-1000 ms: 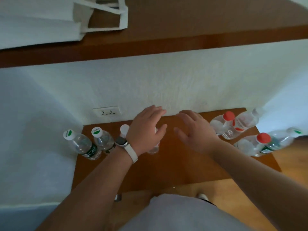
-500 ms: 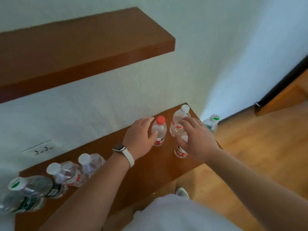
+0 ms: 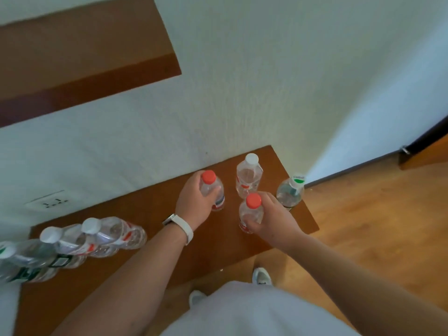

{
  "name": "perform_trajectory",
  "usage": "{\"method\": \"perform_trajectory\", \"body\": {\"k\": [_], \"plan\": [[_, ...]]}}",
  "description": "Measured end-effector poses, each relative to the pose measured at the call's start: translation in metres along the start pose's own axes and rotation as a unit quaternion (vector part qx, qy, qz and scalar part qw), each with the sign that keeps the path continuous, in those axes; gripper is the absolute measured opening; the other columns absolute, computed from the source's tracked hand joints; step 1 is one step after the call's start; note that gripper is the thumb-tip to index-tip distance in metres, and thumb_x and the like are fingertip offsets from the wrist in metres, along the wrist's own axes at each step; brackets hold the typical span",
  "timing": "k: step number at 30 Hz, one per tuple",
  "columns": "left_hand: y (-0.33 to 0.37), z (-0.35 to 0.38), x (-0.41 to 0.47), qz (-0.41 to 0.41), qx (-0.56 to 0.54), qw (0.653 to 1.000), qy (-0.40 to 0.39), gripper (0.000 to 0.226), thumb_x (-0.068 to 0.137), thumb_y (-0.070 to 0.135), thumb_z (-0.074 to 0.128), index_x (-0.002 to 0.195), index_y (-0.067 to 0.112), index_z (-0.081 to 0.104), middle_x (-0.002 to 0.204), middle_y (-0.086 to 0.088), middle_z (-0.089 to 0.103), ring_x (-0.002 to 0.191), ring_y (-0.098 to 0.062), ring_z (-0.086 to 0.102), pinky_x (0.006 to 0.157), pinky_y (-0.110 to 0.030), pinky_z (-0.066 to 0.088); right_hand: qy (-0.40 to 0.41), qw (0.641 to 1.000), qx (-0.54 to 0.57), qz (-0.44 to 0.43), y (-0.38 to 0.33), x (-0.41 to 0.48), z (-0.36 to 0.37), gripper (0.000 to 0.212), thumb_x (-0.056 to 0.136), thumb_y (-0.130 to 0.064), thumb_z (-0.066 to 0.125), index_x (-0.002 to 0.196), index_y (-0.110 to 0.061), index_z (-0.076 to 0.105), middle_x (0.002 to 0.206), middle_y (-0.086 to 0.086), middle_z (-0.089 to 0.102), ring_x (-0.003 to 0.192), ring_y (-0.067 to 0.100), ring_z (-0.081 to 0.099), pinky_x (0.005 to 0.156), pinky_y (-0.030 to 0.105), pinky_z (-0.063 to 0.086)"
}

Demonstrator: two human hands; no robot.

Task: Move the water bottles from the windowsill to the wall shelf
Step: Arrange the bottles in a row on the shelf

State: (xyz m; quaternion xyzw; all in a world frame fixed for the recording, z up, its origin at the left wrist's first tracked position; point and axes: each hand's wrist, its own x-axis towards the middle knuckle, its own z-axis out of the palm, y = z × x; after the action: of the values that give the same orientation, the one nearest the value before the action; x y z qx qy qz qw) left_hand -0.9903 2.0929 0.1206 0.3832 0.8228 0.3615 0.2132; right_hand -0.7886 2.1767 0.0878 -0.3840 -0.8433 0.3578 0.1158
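We hold 2 red-capped bottles, 1 in each hand, and both stand upright on the wooden windowsill (image 3: 169, 251). The left hand (image 3: 194, 202) wraps its fingers and thumb around the body of the left red-capped bottle (image 3: 212, 190), which stands near the wall. The right hand (image 3: 271, 219) closes around the right red-capped bottle (image 3: 251, 212) nearer the front edge, with the thumb across its body. Neither bottle appears lifted; we judge this to be the grasp step.

Beside these, a white-capped bottle (image 3: 248, 175) stands against the wall, and a green-marked bottle (image 3: 291, 190) stands at the right end of the windowsill. A row of 4 bottles (image 3: 72, 248) stands at the left end, touching one another. We count 8 bottles on the windowsill in total.

The wall shelf (image 3: 84, 49) sits above and to the left, and the part in view carries no bottles. We judge the task to be at an early stage.

The next move calls for a straight lift of both bottles, clear of the 2 neighbours, then a raise up and leftward over the shelf edge. The right hand sits just beside the green-marked bottle, so a sideways pull could knock it off the end.

Labels: the red-capped bottles carry red and white bands; the text is too small to read. The green-marked cap bears print that we cannot make out. A wall socket (image 3: 46, 202) sits below the shelf.
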Motion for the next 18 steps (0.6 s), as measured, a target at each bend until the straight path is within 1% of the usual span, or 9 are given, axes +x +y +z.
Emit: {"method": "perform_trajectory", "body": {"k": [3,5,7,10,11,14,16,18], "plan": [[0.001,0.001,-0.006,-0.024,0.002,0.999,0.038,0.032,0.092,0.042,0.063,0.121,0.033,0.053,0.114,0.014,0.061,0.106,-0.009,0.058,0.081,-0.020,0.043,-0.018,0.999,-0.002,-0.033,0.006,0.009,0.000,0.055,0.075,-0.057,0.064,0.122,-0.047,0.039,0.104,-0.028,0.043,0.090,0.000,0.053,0.067,0.009,0.034],[0.000,0.000,-0.015,-0.044,-0.005,0.997,0.068,0.031,0.091,0.042,0.063,0.120,0.031,0.055,0.113,0.012,0.063,0.104,-0.009,0.059,0.079,-0.019,0.044,-0.035,0.998,-0.010,-0.055,0.006,0.015,-0.001,0.059,0.075,-0.056,0.066,0.126,-0.046,0.038,0.105,-0.028,0.043,0.090,0.000,0.051,0.068,0.010,0.033],[-0.004,-0.002,-0.027,-0.050,-0.017,0.994,0.093,0.029,0.091,0.040,0.064,0.116,0.031,0.054,0.109,0.012,0.064,0.101,-0.009,0.061,0.079,-0.020,0.046,-0.057,0.995,-0.009,-0.080,0.005,0.020,-0.001,0.060,0.075,-0.057,0.065,0.127,-0.047,0.037,0.108,-0.029,0.045,0.091,0.000,0.051,0.069,0.011,0.034],[-0.014,-0.009,-0.047,-0.057,-0.008,0.991,0.120,0.032,0.091,0.038,0.064,0.120,0.030,0.054,0.112,0.013,0.063,0.104,-0.007,0.060,0.080,-0.014,0.044,-0.087,0.990,-0.002,-0.110,-0.004,0.028,0.004,0.056,0.077,-0.055,0.066,0.125,-0.048,0.037,0.112,-0.027,0.046,0.097,0.002,0.051,0.075,0.018,0.039],[-0.019,-0.013,-0.052,-0.067,-0.004,0.990,0.126,0.034,0.092,0.038,0.064,0.123,0.028,0.054,0.116,0.012,0.063,0.106,-0.008,0.059,0.083,-0.016,0.046,-0.096,0.989,0.001,-0.116,-0.009,0.031,0.007,0.056,0.077,-0.054,0.066,0.125,-0.048,0.038,0.113,-0.026,0.046,0.099,0.002,0.051,0.077,0.020,0.041],[-0.035,-0.028,-0.069,-0.106,0.001,0.984,0.146,0.041,0.092,0.035,0.064,0.130,0.026,0.052,0.122,0.008,0.062,0.113,-0.012,0.058,0.094,-0.031,0.051,-0.107,0.984,-0.001,-0.144,-0.028,0.038,0.020,0.058,0.078,-0.054,0.066,0.127,-0.044,0.039,0.116,-0.025,0.042,0.100,0.001,0.047,0.079,0.020,0.038],[-0.045,-0.041,-0.078,-0.121,0.003,0.979,0.162,0.040,0.092,0.034,0.065,0.129,0.027,0.052,0.120,0.009,0.062,0.111,-0.012,0.058,0.093,-0.032,0.051,-0.111,0.982,-0.002,-0.153,-0.042,0.043,0.030,0.060,0.077,-0.055,0.065,0.129,-0.040,0.040,0.116,-0.023,0.044,0.100,0.000,0.046,0.080,0.020,0.037],[-0.054,-0.053,-0.086,-0.128,0.002,0.975,0.182,0.037,0.092,0.033,0.065,0.126,0.029,0.052,0.116,0.010,0.062,0.108,-0.011,0.058,0.090,-0.030,0.051,-0.120,0.981,0.003,-0.151,-0.057,0.047,0.040,0.061,0.076,-0.057,0.064,0.129,-0.041,0.039,0.115,-0.025,0.042,0.100,0.000,0.047,0.078,0.017,0.035]]}}
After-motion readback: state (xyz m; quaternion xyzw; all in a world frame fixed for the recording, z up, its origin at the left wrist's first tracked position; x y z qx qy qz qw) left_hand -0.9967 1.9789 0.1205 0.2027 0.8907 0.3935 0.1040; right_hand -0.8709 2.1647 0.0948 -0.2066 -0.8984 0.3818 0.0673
